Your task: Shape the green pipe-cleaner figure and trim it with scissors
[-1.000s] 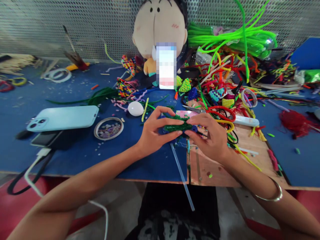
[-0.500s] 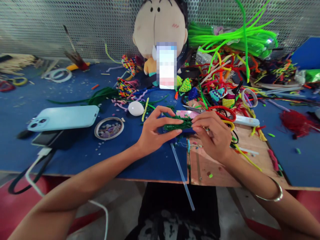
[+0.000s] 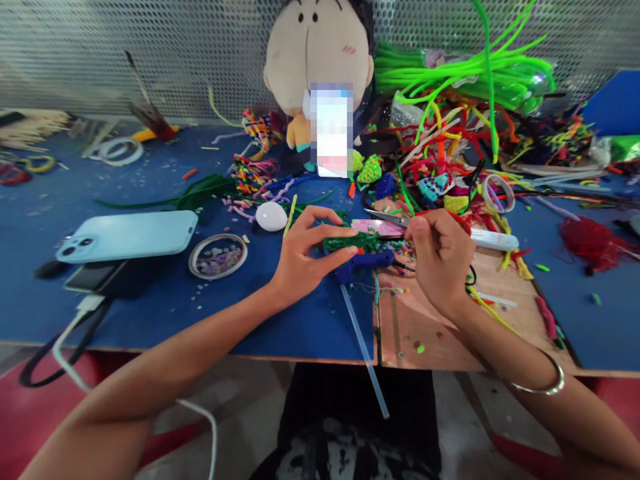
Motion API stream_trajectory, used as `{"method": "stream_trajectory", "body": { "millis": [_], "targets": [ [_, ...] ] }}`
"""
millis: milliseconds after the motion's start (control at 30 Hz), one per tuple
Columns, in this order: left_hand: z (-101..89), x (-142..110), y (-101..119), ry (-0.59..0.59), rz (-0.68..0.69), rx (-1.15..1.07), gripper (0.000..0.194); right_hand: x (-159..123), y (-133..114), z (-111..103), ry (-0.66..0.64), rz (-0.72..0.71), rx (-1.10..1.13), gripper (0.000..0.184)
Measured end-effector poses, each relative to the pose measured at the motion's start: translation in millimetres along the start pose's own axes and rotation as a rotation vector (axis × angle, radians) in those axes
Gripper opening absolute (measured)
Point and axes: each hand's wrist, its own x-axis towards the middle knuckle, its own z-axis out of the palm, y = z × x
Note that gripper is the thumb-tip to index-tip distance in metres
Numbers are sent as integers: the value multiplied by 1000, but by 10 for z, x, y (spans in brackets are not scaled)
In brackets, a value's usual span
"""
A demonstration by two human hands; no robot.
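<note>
My left hand [image 3: 307, 257] grips a dark green fuzzy piece [image 3: 340, 243], with the thumb below and the fingers on top. To the right of it, my right hand [image 3: 443, 260] is closed in a pinch, apart from the green piece. What its fingertips hold, if anything, is too small to make out. Behind that hand lie scissors [image 3: 387, 217] with red handles, partly covered by it. Below the green piece sits a blue glue gun [image 3: 367, 263], a clear glue stick [image 3: 365, 350] jutting from it past the table edge.
To the left are a light blue phone [image 3: 130, 235], a round dish [image 3: 243, 260] of beads and a white egg-shaped object [image 3: 271, 217]. A lit phone [image 3: 334, 143] leans on a plush doll [image 3: 317, 57] at the back. Colourful pipe cleaners [image 3: 450, 73] crowd the right rear.
My right hand has drawn away from the green piece toward the right, uncovering more of the glue gun and covering the scissors' handles. My left hand keeps its grip in nearly the same place.
</note>
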Motion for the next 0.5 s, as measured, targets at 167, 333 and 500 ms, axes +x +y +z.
{"method": "stream_trajectory", "body": {
  "millis": [167, 333, 500],
  "targets": [
    [-5, 10, -14, 31, -40, -36, 17, 49, 94, 29, 35, 52, 16, 22],
    [-1, 31, -56, 69, -95, -67, 15, 44, 180, 62, 21, 93, 218, 9],
    [14, 31, -80, 80, -147, -97, 15, 12, 142, 88, -97, 65, 378, 22]
  ]
}}
